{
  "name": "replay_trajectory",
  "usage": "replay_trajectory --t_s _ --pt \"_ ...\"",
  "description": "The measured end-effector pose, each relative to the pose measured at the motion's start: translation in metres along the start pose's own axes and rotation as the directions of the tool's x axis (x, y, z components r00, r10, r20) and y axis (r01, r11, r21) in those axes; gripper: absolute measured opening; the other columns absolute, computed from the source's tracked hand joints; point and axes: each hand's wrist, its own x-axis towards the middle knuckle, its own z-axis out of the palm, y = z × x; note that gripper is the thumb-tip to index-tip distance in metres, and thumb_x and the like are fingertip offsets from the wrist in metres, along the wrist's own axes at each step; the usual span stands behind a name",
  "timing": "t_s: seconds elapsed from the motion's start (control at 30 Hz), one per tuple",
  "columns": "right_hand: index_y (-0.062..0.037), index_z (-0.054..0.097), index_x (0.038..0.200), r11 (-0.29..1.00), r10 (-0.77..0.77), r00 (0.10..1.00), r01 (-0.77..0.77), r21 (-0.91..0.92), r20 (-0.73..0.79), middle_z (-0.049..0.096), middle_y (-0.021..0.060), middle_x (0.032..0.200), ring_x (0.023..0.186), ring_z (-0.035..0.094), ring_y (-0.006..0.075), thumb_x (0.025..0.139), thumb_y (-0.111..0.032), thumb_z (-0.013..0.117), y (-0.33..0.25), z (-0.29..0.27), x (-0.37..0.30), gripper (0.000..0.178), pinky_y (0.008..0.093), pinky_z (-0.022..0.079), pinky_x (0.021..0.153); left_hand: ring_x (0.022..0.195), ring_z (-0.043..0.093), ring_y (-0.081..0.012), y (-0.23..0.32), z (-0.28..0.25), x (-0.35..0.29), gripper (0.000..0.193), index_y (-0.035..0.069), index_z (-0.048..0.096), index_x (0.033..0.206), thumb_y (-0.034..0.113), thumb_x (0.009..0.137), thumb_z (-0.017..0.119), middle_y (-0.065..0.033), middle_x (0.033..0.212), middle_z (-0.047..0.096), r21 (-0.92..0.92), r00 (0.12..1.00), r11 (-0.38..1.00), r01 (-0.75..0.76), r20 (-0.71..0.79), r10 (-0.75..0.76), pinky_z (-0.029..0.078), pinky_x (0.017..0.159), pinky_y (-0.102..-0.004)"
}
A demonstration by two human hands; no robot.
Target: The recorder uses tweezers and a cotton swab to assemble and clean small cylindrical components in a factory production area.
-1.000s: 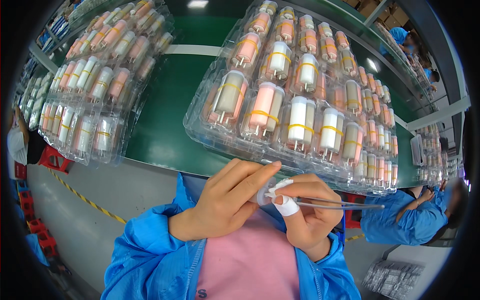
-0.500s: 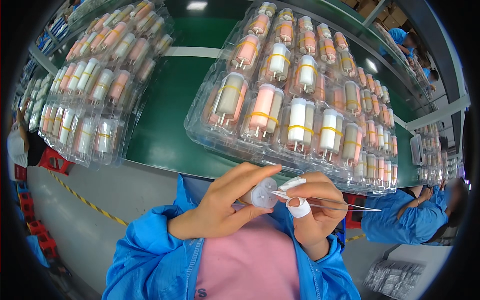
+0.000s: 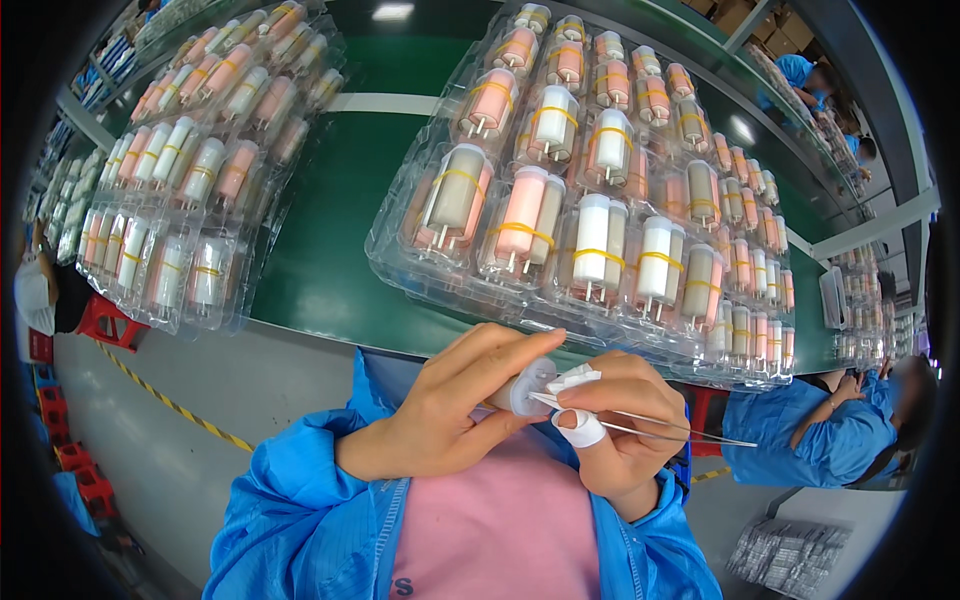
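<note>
In front of my chest, my left hand [image 3: 435,415] is closed around a bundle of capped tubes, its pale translucent end face [image 3: 530,385] turned to the right. Metal tweezers [image 3: 690,434] are pinched in my right hand [image 3: 640,410]. Their tips meet the end face, or stop just short of it; I cannot tell which. White tape wraps the thumb and a finger of that hand. Beyond my hands, similar bundles of pink, white and grey tubes with yellow bands stand in a clear plastic tray [image 3: 400,262], small pins sticking out of their lower ends.
The trays rest on a green table [image 3: 320,215]. More stacked trays of tubes [image 3: 165,255] stand at the left. A person in a blue smock [image 3: 810,430] sits at the right. Red stools [image 3: 110,320] and a yellow-black floor line [image 3: 180,400] are at the lower left.
My right hand has shifted slightly left and the tweezer tips lie a little lower on the end face. The bundle has turned a little in my left hand.
</note>
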Motion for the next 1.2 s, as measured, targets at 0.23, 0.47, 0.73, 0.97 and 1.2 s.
replay_trajectory --t_s 0.23,0.47,0.73,0.97,1.2 --pt "-0.0008 0.068 0.084 0.999 0.047 0.998 -0.047 0.004 -0.039 0.066 0.0121 0.076 0.062 0.064 0.0202 0.067 -0.001 0.076 -0.003 0.002 0.000 0.019 0.0258 0.048 0.052 0.082 0.056 -0.0194 0.000 0.001 0.000 0.062 -0.004 0.052 0.126 -0.008 0.065 0.065 -0.0122 0.100 0.056 0.155 0.996 0.985 -0.072 -0.035 0.078 0.046 0.065 -0.0279" --pt "0.0018 0.067 0.083 0.990 0.137 0.989 -0.136 0.023 -0.056 0.066 0.0134 0.075 0.062 0.064 0.0183 0.072 0.001 0.072 -0.005 0.004 0.000 0.012 0.0252 0.049 0.053 0.079 0.056 -0.0254 -0.004 0.003 0.002 0.066 -0.004 0.053 0.124 -0.009 0.059 0.063 -0.0137 0.095 0.057 0.317 0.979 0.933 -0.168 -0.058 0.196 0.046 0.066 -0.0325" --pt "0.0059 0.066 0.085 0.976 0.130 0.987 -0.110 0.188 -0.096 0.065 0.0160 0.080 0.068 0.063 0.0170 0.071 0.003 0.070 0.005 -0.001 -0.002 0.015 0.0243 0.049 0.060 0.086 0.058 -0.0221 0.000 0.001 -0.002 0.062 -0.004 0.052 0.126 -0.002 0.068 0.072 -0.0138 0.100 0.058 0.101 0.998 0.994 -0.047 -0.027 0.050 0.047 0.073 -0.0313" --pt "0.0036 0.067 0.085 0.971 0.137 0.981 -0.105 0.213 -0.141 0.066 0.0152 0.082 0.070 0.062 0.0182 0.069 0.002 0.073 0.007 -0.003 -0.005 0.017 0.0258 0.049 0.061 0.091 0.057 -0.0189 0.001 -0.002 -0.002 0.067 -0.008 0.047 0.128 0.003 0.069 0.077 -0.0142 0.104 0.058 -0.194 0.996 0.979 0.066 0.066 -0.055 0.046 0.077 -0.0278" --pt "0.0026 0.068 0.084 0.988 0.085 0.994 -0.077 0.134 -0.061 0.067 0.0142 0.081 0.069 0.063 0.0205 0.068 0.000 0.074 0.004 -0.005 0.000 0.017 0.0271 0.050 0.060 0.093 0.056 -0.0183 -0.001 -0.002 -0.003 0.067 -0.008 0.047 0.129 0.003 0.069 0.077 -0.0142 0.108 0.056 -0.230 0.995 0.972 0.056 0.098 -0.034 0.046 0.076 -0.0276"
